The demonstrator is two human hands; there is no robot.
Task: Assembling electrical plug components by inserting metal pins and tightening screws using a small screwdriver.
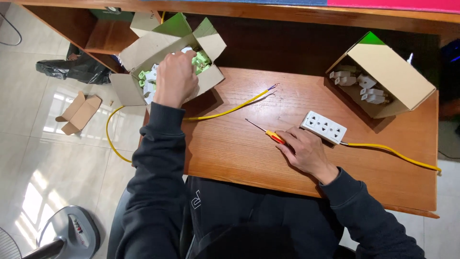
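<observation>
We have our left hand [175,79] down inside the open cardboard box [143,52] at the table's [230,148] far left corner, fingers curled among white and green plug parts [201,61]; whether it grips one we cannot tell. Our right hand [304,151] rests flat near the front edge, fingertips touching the red-and-yellow screwdriver [268,133], not closed around it. Just beside it lies the white socket strip [323,127] on its yellow cable [393,152]. A second yellow wire [230,109] with bared ends crosses the middle. Picking out a part seems the step in hand; lifting it clear calls for a firm pinch.

yellow cable [225,111]; white socket strip [323,127]; red-yellow screwdriver [268,133]
</observation>
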